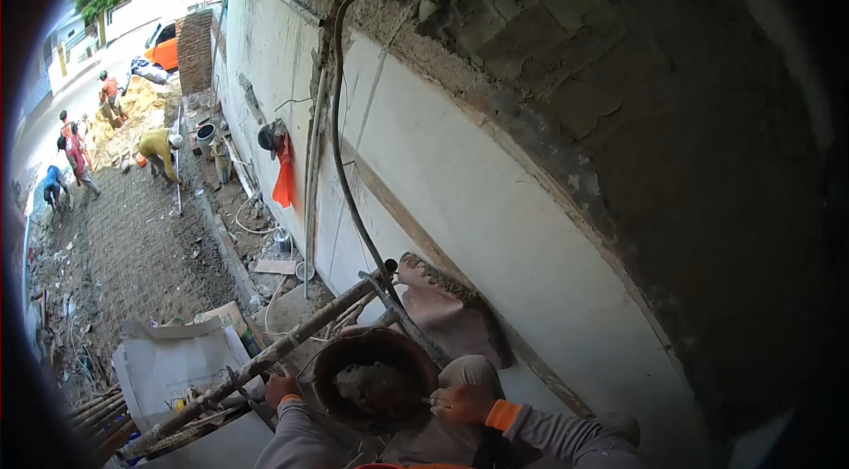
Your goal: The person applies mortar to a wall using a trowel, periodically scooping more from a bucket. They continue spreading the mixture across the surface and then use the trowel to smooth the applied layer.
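Observation:
A round bucket (pixel 329 381) with wet grey mortar (pixel 376 383) inside stands before me, close to my knees. My right hand (pixel 464 404), in an orange cuff, is closed at the bucket's right rim on what looks like a trowel (pixel 427 400); its blade is hard to make out against the mortar. On the bucket's left, my left hand (pixel 281 388) has its fingers curled, close to a thin wire and a long pole. What that hand grips, if anything, is hidden.
The long pole (pixel 292 341) slants across in front, with a mortar-edged sheet (pixel 442 310) beyond the bucket. A dark hose (pixel 340 133) hangs along the white wall (pixel 460 177). Far below, a worker in yellow (pixel 157 149) bends over mesh-covered ground (pixel 133 221), with other people nearby.

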The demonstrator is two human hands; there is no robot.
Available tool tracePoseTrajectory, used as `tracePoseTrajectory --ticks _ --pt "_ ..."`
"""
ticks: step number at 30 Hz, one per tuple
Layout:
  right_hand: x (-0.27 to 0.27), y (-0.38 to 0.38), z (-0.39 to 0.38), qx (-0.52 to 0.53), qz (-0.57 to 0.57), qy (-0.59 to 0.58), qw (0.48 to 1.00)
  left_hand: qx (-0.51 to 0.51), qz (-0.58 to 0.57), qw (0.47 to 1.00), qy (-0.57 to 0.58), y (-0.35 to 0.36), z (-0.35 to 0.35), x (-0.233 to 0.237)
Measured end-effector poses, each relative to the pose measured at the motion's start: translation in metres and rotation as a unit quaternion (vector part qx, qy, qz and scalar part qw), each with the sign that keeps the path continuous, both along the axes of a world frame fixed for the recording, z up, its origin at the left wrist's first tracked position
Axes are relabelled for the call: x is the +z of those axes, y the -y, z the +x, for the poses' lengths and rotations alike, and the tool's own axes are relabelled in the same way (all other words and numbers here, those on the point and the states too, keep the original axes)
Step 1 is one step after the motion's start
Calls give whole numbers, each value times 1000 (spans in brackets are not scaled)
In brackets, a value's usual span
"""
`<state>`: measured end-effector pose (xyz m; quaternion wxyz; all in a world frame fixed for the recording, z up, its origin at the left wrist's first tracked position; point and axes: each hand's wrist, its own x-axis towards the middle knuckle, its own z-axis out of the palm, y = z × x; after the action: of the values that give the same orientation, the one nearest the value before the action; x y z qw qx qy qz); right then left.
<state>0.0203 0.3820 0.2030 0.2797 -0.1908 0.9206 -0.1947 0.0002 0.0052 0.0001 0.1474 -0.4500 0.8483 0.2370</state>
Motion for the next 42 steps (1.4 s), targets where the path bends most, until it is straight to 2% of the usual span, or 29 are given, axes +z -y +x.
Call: tracePoseTrajectory --ticks 2,6,10,12,15,18,20,22,24,26,28,30,34,35,36,38,40,42 --pt "29 12 1 -16 0 34 999 12 5 1000 1 -2 -2 14" --pt "29 4 1 15 -59 7 998 23 -11 1000 2 -4 -2 13" --pt "48 -2 -5 31 6 7 999 21 -22 999 -14 -4 -1 18" --pt "94 10 -16 46 58 0 997 19 -23 999 -17 -5 -1 18" --pt "138 12 -41 83 -74 -95 989 14 -24 999 -21 -3 0 11" --pt "170 2 -83 201 -106 -182 957 30 -27 999 -25 -4 0 0" --pt "239 27 -111 240 -115 -241 933 34 -18 999 -20 -4 -1 4" --pt "289 41 -137 182 -93 -251 946 33 -12 999 -23 -4 -1 7" --pt "338 50 -174 234 -57 -303 922 32 -12 999 -14 -3 -2 7" --pt "386 59 -207 138 -51 -270 952 31 -15 999 -11 -4 -2 7" --pt "427 74 -235 -55 -91 -205 973 32 -22 999 -13 -4 -2 9" --pt "448 61 -291 -69 -170 -246 952 36 -6 999 4 -3 -8 24" --pt "506 17 -407 -203 -180 -250 929 33 -8 999 10 -6 -5 17" --pt "519 9 -427 -236 -145 -304 912 28 -13 999 10 -4 -5 15" --pt "525 3 -437 -266 -110 -356 889 26 -18 999 8 1 -6 16" --pt "531 -18 -438 -277 -134 -481 821 26 -16 1000 7 -3 -5 18" --pt "543 -32 -413 -265 -147 -485 820 29 -9 999 9 -3 -4 14" --pt "548 -26 -392 -313 -125 -422 841 29 -2 1000 3 -2 -5 13"
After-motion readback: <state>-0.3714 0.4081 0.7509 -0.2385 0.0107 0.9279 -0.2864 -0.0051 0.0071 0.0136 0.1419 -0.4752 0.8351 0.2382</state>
